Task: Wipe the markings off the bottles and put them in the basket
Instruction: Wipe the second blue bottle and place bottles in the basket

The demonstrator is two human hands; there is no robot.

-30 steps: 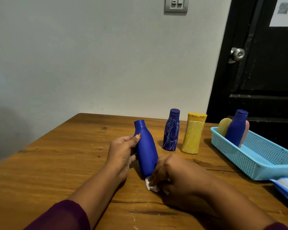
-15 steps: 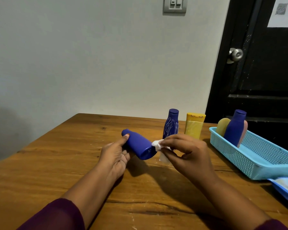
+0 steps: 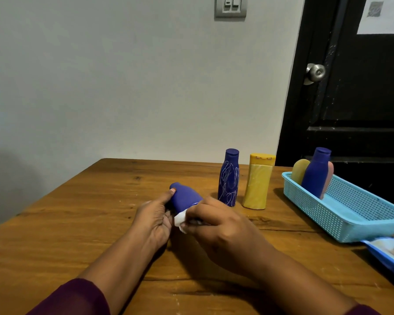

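Now blue bottle (image 3: 185,197) tilted, surface unmarked.

Held bottle (image 3: 185,197) before standing bottles (image 3: 229,178), basket (image 3: 316,208) to their right

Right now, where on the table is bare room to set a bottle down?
Bare wood lies left of the left hand, out to the table edge, and behind the held bottle toward the far edge. The right is crowded: scribbled bottle, yellow bottle, basket, with a narrow gap between the last two.
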